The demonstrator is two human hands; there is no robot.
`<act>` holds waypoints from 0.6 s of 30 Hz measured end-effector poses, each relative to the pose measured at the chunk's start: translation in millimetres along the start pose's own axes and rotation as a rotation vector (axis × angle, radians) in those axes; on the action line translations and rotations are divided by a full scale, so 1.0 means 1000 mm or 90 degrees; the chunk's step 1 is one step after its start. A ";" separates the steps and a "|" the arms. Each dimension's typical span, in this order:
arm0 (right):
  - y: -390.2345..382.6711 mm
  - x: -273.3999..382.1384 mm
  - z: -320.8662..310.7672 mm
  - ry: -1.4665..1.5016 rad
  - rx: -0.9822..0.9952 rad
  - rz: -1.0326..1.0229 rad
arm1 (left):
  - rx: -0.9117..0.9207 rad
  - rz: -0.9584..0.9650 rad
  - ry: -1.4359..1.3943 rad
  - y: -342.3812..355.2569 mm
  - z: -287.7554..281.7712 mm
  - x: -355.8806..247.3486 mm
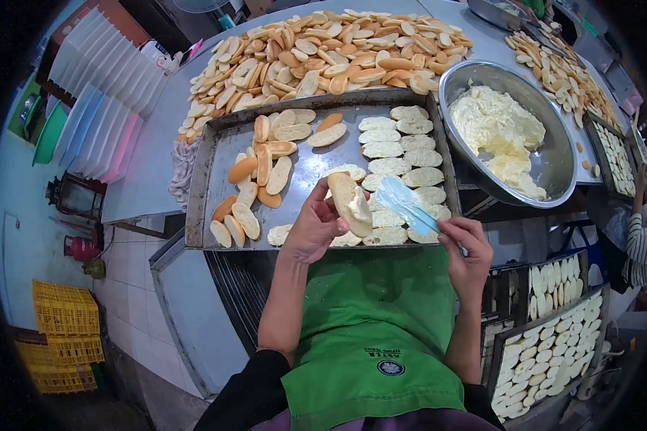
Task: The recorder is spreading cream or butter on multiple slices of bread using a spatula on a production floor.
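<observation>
My left hand (315, 224) is closed on a halved bread roll (346, 201), its cut face turned up with a dab of pale cream on one side. In my right hand (467, 248) is a light-blue spatula (406, 202), smeared with cream, its blade just right of the roll. Both are above the near part of a metal baking tray (323, 99). Rows of cream-coated bread halves (421, 157) fill the tray's right side, while uncoated halves (280, 174) lie loosely at its left. A big steel bowl (564, 154) of pale cream (497, 118) stands right of the tray.
A large heap of bread halves (323, 47) covers the table behind the tray. Stacked plastic trays (97, 65) and yellow crates (66, 309) are at left. Filled trays (546, 352) lean at lower right. Another person's striped sleeve (641, 244) shows at the right edge.
</observation>
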State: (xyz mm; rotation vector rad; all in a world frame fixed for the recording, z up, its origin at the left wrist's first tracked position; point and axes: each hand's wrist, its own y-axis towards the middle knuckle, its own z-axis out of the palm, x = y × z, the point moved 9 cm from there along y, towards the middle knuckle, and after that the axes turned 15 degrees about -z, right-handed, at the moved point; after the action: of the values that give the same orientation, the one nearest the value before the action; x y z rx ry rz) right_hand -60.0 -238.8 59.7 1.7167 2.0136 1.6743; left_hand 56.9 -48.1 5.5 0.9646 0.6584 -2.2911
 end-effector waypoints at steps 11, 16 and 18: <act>-0.008 -0.015 0.008 0.175 0.004 0.151 | -0.029 0.066 0.002 -0.004 0.000 -0.011; -0.009 -0.008 0.028 0.160 0.116 0.063 | -0.022 0.085 -0.039 -0.002 -0.001 -0.016; -0.014 -0.019 0.014 0.043 0.109 0.025 | -0.044 0.081 -0.072 -0.002 -0.002 -0.018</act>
State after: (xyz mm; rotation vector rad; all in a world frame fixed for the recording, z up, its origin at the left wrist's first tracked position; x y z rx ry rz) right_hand -53.7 -240.8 33.4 1.7843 2.2273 1.6351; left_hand 67.0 -40.3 17.9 0.8157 0.6062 -2.1786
